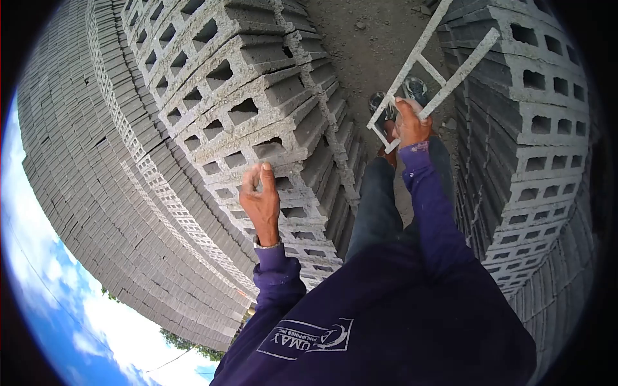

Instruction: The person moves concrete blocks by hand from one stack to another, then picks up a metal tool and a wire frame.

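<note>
My right hand (412,125) is closed around a ladder-like metal frame (431,68), its two long bars joined by a short crossbar and crusted with pale grey cement. The frame slants over my shoes, with its near end beside my wrist. My left hand (261,202) is raised before the left stack of hollow concrete blocks (283,154). Its thumb points up and its blurred fingers curl toward the thumb tip, overlapping the block faces in this view. I cannot tell what, if anything, is pinched there.
Another tall stack of hollow blocks (534,122) rises on my right. Between the stacks runs a narrow dirt path (360,55) with small stones, where my shoes (415,90) stand. A long wall of stacked blocks (96,193) curves away at far left.
</note>
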